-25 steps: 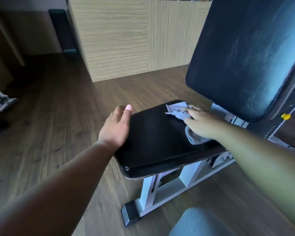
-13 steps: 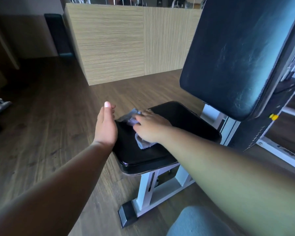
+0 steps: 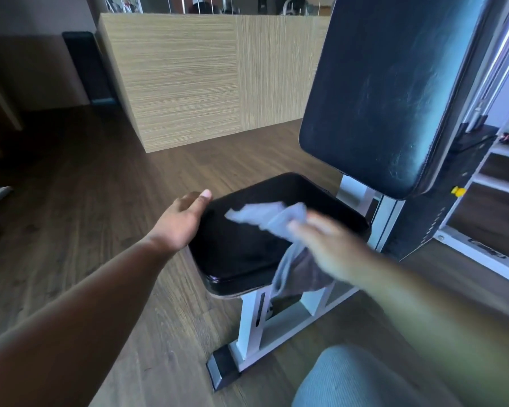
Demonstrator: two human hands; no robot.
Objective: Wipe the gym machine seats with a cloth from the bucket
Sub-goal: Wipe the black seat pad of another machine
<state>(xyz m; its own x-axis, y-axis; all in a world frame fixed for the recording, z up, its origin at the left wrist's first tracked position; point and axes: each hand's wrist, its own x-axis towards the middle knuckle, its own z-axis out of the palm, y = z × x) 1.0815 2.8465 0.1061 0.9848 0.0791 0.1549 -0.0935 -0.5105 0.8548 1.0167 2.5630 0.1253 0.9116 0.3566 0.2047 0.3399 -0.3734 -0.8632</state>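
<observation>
writing: none readable | left hand (image 3: 179, 227) flat, grip open, on seat (image 3: 247, 248) edge at 9 o'clock | right hand (image 3: 329, 248) blurred, grip closed on cloth (image 3: 271, 218) over seat | backrest (image 3: 394, 92) at 1 o'clock | wood partition (image 3: 203, 77) at 12

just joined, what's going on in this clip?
A person is wiping a gym machine's black seat pad. The right hand, blurred with motion, holds a pale grey cloth over the pad, with part of the cloth hanging off the near edge. The left hand rests open against the pad's left edge. The upright backrest stands behind. No bucket is in view.
</observation>
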